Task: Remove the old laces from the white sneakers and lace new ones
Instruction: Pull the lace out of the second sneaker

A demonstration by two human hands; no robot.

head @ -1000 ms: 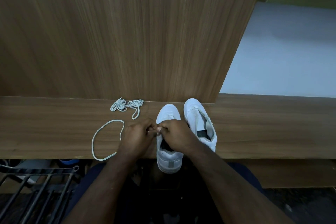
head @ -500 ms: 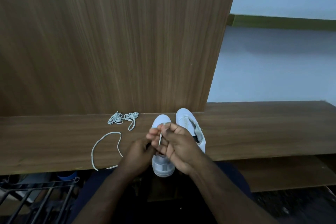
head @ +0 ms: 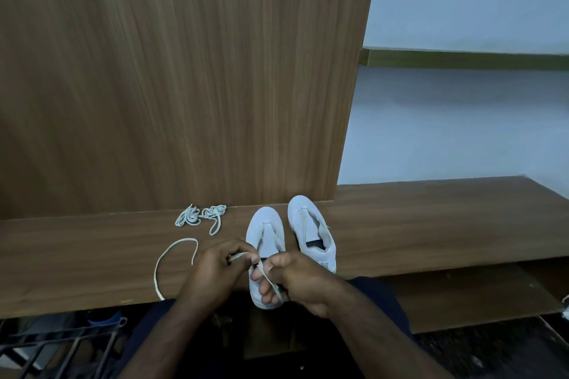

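White sneakers (head: 291,237) are sitting side by side on the desk (head: 431,224), both w/o laces. Hands are lower than 0.5 s ago — left hand (head: 215,268) and right hand (head: 295,278) are each pinching the lace (head: 172,258), stretching it between them, prob. readying an end for the nearer shoe.

1. We saw two white sneakers (head: 311,228) side by side on the wooden ledge, toes pointing away, both unlaced.
2. A pale lace (head: 172,258) curved in a loop left of them, one end pinched over the left sneaker (head: 265,231).
3. Bundled laces (head: 201,215) lay farther back.
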